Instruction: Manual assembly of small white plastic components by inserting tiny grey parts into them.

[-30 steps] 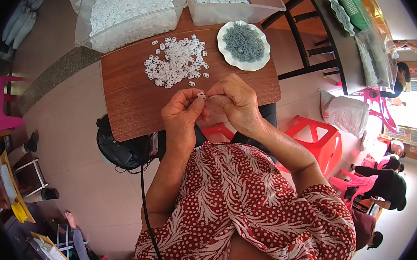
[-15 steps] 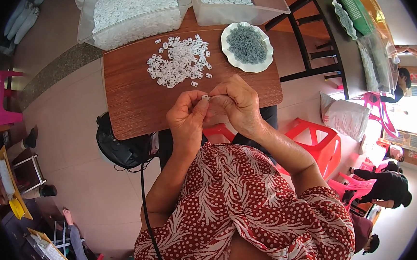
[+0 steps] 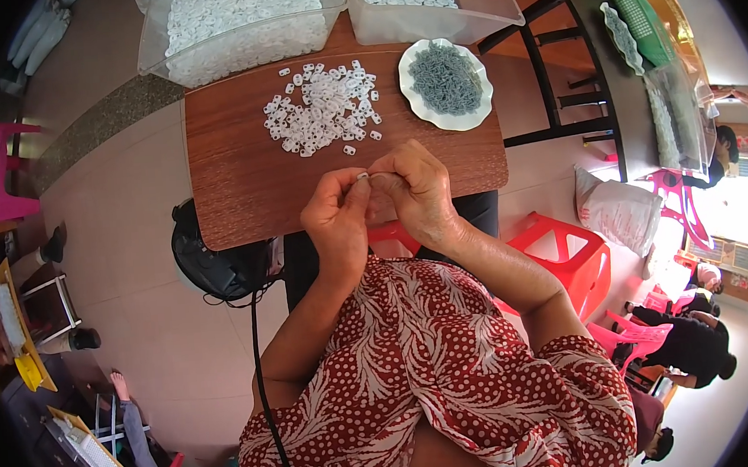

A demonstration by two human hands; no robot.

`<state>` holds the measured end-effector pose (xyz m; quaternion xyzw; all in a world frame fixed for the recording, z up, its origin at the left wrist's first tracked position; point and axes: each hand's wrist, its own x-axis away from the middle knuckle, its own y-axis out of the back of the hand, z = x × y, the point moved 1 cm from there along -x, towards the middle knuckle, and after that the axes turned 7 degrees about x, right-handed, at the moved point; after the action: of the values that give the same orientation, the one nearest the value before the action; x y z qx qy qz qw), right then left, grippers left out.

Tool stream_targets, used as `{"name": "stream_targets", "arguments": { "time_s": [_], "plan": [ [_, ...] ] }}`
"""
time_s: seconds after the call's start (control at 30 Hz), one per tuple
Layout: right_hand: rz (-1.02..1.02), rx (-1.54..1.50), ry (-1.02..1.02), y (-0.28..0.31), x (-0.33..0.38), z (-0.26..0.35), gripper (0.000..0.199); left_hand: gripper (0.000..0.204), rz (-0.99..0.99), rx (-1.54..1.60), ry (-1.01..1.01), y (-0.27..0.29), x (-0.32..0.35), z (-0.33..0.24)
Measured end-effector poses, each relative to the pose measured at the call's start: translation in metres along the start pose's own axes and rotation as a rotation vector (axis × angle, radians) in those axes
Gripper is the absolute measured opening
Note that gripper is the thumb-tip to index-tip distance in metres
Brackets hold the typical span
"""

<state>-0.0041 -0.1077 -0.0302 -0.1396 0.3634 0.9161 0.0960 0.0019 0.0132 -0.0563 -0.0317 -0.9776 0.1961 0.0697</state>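
Between the thumb and forefinger of my left hand (image 3: 335,223) is a small white plastic piece (image 3: 363,176), mostly covered by the fingertips. My right hand (image 3: 421,197) is pinched closed right beside it, its fingertips meeting those of the left. Whatever the right fingers hold is hidden. Just beyond both hands, a loose pile of white plastic pieces with small holes (image 3: 320,111) lies on the brown wooden table (image 3: 241,186). Right of the pile, a white scalloped plate (image 3: 414,102) holds a heap of thin grey screw-like pieces (image 3: 446,79).
Two clear plastic bins stand at the table's far edge: the left bin (image 3: 248,47) is full of white pieces, the right bin (image 3: 433,23) holds fewer. A red plastic stool (image 3: 580,271) is at my right, a black bag (image 3: 211,258) at my left. Other people sit farther off.
The white piece has turned in my left fingers and shows less of its face. My right hand has shifted slightly left, its fingers changing their pinch.
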Motion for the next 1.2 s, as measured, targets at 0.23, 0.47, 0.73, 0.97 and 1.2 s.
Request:
{"name": "stream_targets", "arguments": {
  "time_s": [0.23,0.47,0.73,0.97,1.2],
  "plan": [
    [0.113,-0.091,-0.162,0.001,-0.004,-0.004,0.011,0.010,-0.021,0.187,0.169,0.004,-0.008,-0.005],
    [0.054,0.035,-0.038,-0.006,-0.005,-0.008,0.014,0.008,-0.029,0.182,0.198,0.003,-0.008,0.002],
    [0.054,0.143,0.066,-0.021,-0.004,-0.017,0.014,0.008,-0.066,0.139,0.241,0.015,-0.014,0.014],
    [0.116,-0.011,-0.232,-0.034,-0.032,-0.056,0.020,0.013,-0.091,0.303,0.396,0.033,-0.034,0.022],
    [0.059,0.002,-0.208,-0.048,-0.045,-0.068,0.016,0.012,-0.096,0.381,0.428,0.041,-0.040,0.014]
  ]
}}
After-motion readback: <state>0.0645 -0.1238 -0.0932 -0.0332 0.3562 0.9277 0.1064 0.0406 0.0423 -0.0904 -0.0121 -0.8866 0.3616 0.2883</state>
